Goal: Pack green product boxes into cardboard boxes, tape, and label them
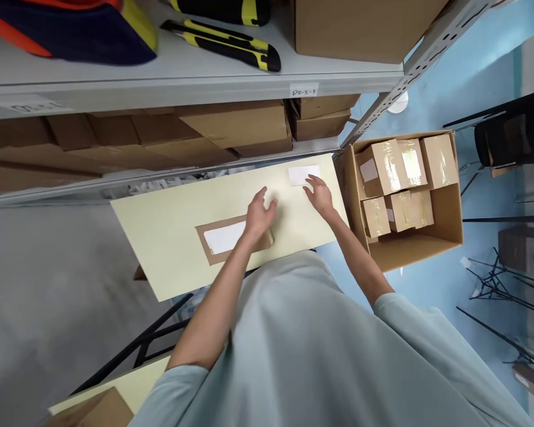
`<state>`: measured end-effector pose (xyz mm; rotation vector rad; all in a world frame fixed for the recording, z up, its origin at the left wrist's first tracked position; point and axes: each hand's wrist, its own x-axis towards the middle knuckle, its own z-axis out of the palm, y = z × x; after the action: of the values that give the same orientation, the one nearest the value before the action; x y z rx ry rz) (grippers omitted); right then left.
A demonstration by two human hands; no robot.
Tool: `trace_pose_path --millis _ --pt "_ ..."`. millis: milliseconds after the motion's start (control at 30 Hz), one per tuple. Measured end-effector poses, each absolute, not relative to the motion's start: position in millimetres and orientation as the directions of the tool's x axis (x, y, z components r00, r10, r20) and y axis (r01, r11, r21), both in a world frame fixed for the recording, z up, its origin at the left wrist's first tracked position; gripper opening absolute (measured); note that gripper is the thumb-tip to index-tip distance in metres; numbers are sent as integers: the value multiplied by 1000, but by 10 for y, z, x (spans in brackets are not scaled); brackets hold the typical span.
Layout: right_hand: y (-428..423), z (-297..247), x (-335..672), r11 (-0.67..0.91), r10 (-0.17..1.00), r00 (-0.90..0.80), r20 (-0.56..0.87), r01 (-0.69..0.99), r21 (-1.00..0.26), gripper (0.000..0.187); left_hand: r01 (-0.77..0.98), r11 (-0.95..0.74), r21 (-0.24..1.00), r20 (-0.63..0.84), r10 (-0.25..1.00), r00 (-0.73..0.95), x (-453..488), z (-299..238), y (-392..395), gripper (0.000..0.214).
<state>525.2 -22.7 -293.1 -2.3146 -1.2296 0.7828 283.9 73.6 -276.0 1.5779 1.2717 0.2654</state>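
Note:
A pale yellow board [173,219] stretches in front of me. On it lies a flat brown cardboard box [209,252] with a white label [225,237] on top. My left hand [258,216] is over the right part of this box, thumb and fingers apart, hiding some of it; whether it touches the box I cannot tell. Farther right, my right hand [319,197] has its fingers spread at the lower right edge of a white paper slip [301,174]. Its fingertips overlap the slip, but no grip on it shows.
At right, a large open carton [427,246] contains several small taped boxes [380,169]. Above the board, a metal shelf [231,86] bears yellow-black utility knives [226,44] and a blue-orange bin [84,32]. Cardboard boxes [160,133] fill the level below. Black chairs [511,136] stand far right.

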Motion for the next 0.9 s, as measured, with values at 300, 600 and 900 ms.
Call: trace_pose_path --millis 300,600,900 --pt "-12 -3486 5641 -756 636 636 -437 399 -519 38 550 512 659 -717 648 256 3846 -3397 944 54" --pt "13 -3388 5648 -769 631 624 -462 424 -478 40 568 514 643 -708 682 185 4040 -3430 739 42" --pt "86 -3044 5542 -755 616 703 -355 399 -520 39 604 385 698 -577 802 156 4133 -3142 780 36"
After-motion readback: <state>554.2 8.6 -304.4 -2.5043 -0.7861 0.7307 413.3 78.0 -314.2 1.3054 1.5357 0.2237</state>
